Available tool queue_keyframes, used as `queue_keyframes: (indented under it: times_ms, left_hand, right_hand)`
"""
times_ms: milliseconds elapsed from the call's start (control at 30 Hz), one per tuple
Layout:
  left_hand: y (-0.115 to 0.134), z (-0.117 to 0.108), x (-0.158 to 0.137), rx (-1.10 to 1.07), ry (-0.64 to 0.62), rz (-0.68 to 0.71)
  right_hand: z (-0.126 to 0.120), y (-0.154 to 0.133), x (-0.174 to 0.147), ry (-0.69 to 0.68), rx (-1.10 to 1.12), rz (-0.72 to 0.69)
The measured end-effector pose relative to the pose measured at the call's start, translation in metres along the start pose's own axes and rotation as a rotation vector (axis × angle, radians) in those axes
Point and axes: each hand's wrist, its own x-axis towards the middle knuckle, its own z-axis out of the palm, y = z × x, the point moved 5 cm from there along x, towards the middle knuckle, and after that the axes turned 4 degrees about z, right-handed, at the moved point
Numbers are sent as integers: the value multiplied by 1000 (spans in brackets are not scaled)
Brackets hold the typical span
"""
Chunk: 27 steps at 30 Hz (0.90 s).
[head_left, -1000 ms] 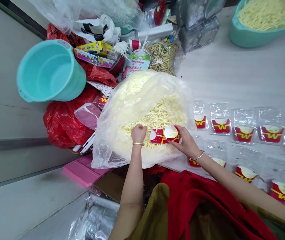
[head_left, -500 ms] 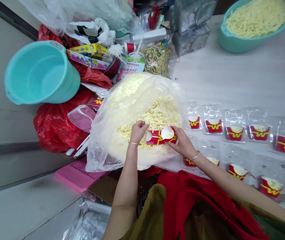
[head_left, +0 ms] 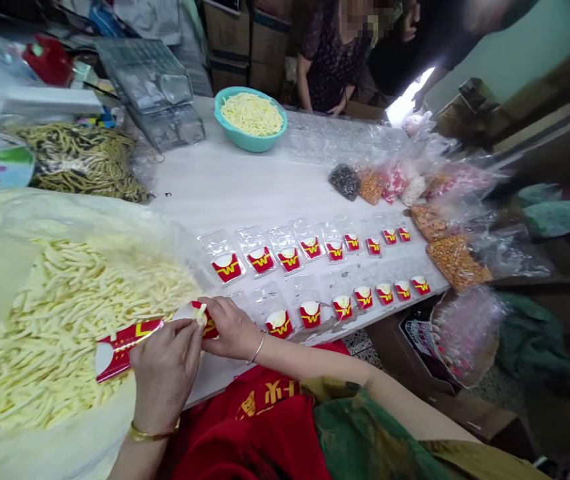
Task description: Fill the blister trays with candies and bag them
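My right hand [head_left: 232, 330] is closed around a small red fries carton [head_left: 209, 327] with a yellow band, held at the right edge of the open bag. Beside it, my left hand [head_left: 167, 370] is closed, its fingertips pinching a pale yellow fry-shaped piece [head_left: 201, 313] at the carton's mouth. Another red carton [head_left: 123, 350], or a stack of them, lies on the heap of fry-shaped pieces [head_left: 65, 307], partly hidden by my left hand. The clear plastic bag [head_left: 129, 223] spreads around the heap.
Two rows of filled cartons [head_left: 289, 259] on clear pouches run along the white table [head_left: 245, 190]. Behind stands a turquoise basin [head_left: 252, 141] of fry-shaped pieces. Bags of coloured bits [head_left: 457, 260] lie at the right end. Two people [head_left: 335, 60] are across the table.
The view has swung right and come closer. My left hand has moved from above the heap to the carton's mouth. My right hand has shifted with its carton toward the bag's right edge.
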Motion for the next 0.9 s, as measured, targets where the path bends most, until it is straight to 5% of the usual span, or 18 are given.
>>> queue_keyframes:
  times_ms: [200,367,667,900]
  left_hand:
    - [60,41,36,-130,133,-78]
    - [159,91,75,-124,-23,128]
    - [374,216,141,57,-448,528]
    - [561,344,162,-174,-606,887]
  right_hand:
    - [-60,51,-45,123,96,91]
    - [-135,111,-89,310,148,230]
    - [-268,249,-198,592,95,497]
    - [-382,360,-322,881,-66,732]
